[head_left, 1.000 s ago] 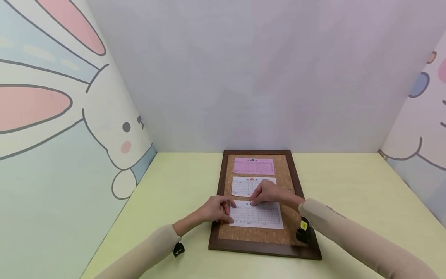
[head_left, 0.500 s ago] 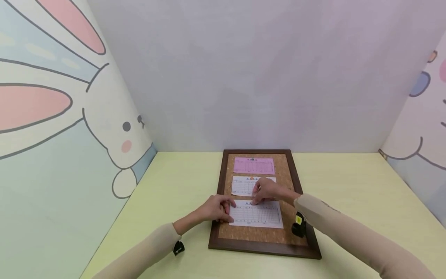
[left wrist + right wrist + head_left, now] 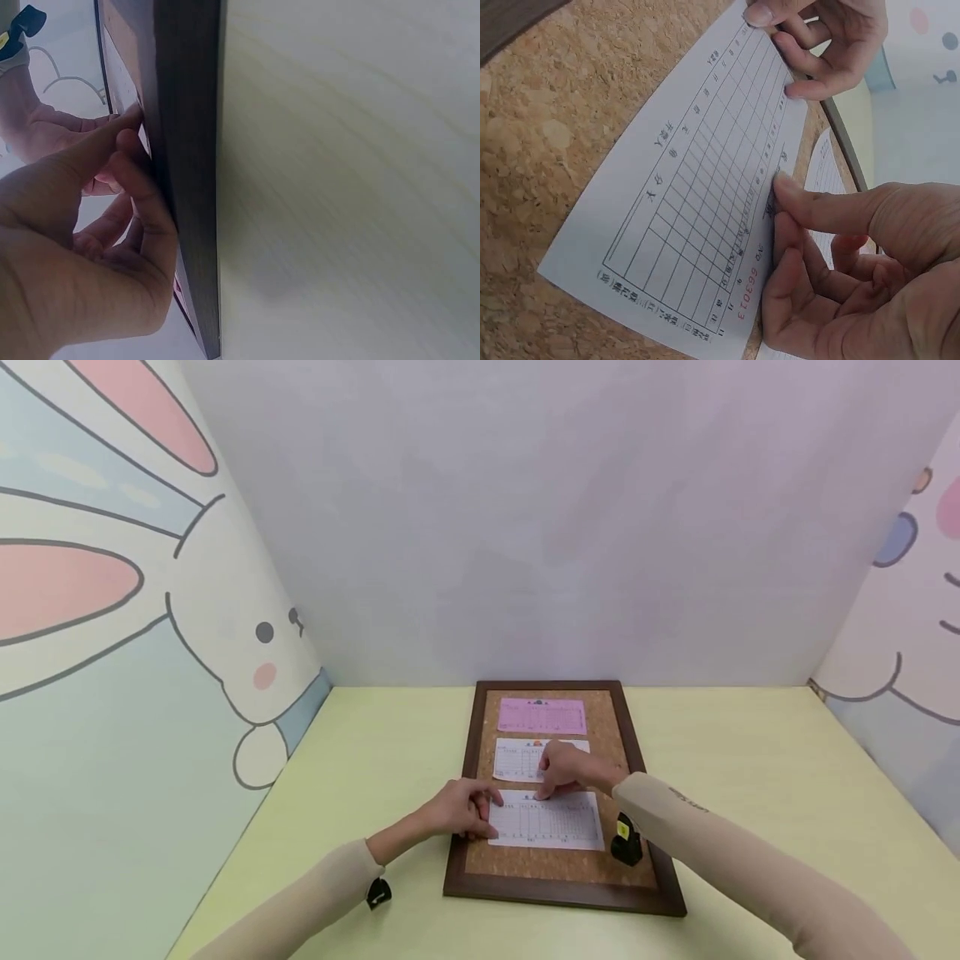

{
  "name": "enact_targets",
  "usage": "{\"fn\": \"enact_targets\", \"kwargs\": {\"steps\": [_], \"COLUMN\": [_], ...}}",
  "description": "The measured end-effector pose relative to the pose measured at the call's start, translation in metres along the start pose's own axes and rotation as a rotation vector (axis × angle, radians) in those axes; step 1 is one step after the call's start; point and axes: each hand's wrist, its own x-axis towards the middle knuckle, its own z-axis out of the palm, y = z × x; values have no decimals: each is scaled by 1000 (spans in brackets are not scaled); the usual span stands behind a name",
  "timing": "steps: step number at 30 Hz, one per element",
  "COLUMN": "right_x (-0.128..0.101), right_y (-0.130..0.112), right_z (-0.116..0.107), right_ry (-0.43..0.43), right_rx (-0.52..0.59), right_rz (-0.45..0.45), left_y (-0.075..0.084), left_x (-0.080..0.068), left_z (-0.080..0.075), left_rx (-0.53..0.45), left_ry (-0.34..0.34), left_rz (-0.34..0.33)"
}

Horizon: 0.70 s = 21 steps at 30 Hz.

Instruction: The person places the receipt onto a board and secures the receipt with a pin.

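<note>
A white printed form (image 3: 555, 827) lies lowest on a cork board (image 3: 536, 864). My left hand (image 3: 459, 808) is at its left edge, thumb on the lower corner and index finger on the upper one, pressing it down. The other fingers bend above the board's dark frame (image 3: 187, 172). My right hand (image 3: 855, 277) pinches at the middle of the form's top edge, thumb tip on the paper and bent fingertips beside it. Whatever is between those tips is hidden. Red digits and a grid show on the form in the right wrist view.
Above it on the board are another white form (image 3: 513, 760) with an orange spot at its top and a pink form (image 3: 542, 716) with a dark green spot. The board rests on a pale yellow table (image 3: 390, 743). A grey wall (image 3: 525, 568) rises behind, with cartoon-painted walls at both sides.
My right forearm and wrist have swung slightly left, while the fingertips stay at the form's top edge. My left hand keeps its place. The head view has shifted slightly.
</note>
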Motion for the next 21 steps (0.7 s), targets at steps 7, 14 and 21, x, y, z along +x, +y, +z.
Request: {"fn": "enact_targets", "kwargs": {"steps": [7, 14, 21], "right_x": [-1, -1, -8], "right_y": [-4, -3, 11], "right_z": [-1, -5, -14], "right_ry": [-28, -28, 42], "right_rx": [-89, -66, -21], "right_rz": [19, -5, -269], "left_y": [1, 4, 3], "left_x": [1, 2, 5], "left_z": [0, -3, -20], "left_rx": [1, 24, 61], "left_ry": [-14, -9, 19], "left_rz": [0, 17, 101]}}
